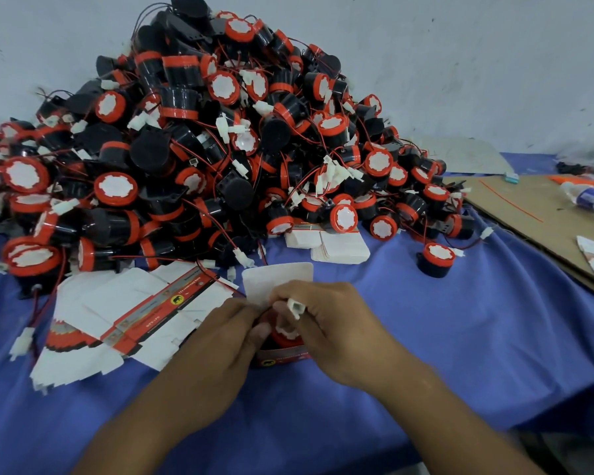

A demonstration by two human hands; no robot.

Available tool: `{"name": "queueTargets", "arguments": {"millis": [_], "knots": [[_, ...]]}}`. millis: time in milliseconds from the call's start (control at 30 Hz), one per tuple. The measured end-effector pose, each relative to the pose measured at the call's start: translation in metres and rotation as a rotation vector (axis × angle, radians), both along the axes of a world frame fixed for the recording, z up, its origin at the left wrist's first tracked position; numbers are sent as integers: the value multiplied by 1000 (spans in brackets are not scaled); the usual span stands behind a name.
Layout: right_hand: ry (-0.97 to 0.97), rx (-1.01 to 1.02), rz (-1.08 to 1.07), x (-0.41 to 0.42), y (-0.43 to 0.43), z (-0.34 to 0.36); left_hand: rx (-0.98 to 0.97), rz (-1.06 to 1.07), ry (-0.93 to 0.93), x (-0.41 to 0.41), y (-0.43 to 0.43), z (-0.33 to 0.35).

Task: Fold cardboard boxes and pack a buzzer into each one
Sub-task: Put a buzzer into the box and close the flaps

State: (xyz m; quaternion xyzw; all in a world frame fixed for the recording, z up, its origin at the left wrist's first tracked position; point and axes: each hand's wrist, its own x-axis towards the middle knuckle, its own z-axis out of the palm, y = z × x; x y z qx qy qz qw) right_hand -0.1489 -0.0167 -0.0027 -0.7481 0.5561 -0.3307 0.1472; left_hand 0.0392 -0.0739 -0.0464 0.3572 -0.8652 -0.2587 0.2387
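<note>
though a heap (203, 149) waits, one buzzer (283, 332) sits boxed
left hand (220, 341) grips the box (282, 356); right hand (336, 330) pinches the connector (296, 306)

Blue cloth (460, 337), cardboard sheet (528, 207), bottle (587, 197) (lying down)

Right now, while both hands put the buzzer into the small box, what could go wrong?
1. The right hand pinches the white connector above the buzzer, which sits in the box that the left hand grips. If connector or wire is left outside, the open flap may not shut.
2. The pile of buzzers rises close behind, with loose red wires; a snagged wire might drag some down.
</note>
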Motion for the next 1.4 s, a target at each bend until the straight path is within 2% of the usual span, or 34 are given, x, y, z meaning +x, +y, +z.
{"name": "queueTargets", "arguments": {"millis": [133,300,433,567,667,833,933,1033,1100,1233,1400], "knots": [[149,28,-28,-1,-3,-5,-19,92,201,1,2,6],[318,39,-50,2,-4,-9,-17,164,212,-4,5,12],[288,8,-10,2,-1,-9,71,209,173,-11,5,16],[145,8,44,0,1,-6,132,285,37,-18,0,20],[105,-10,72,-2,0,-6,182,294,55,-23,0,25],[48,-58,-13,-3,0,-12,201,374,83,-27,-4,23],[52,-75,-70,2,1,-16,135,419,28,-31,-3,21],[82,-101,-74,5,0,-19,-2,361,-145,-33,-1,17],[90,-128,-73,5,0,-19,14,291,-173,-32,-2,16],[141,-108,-50,4,1,-21,52,180,-142,-25,-3,13],[88,-38,-18,5,0,-20,107,82,35,-10,-1,5]]}}
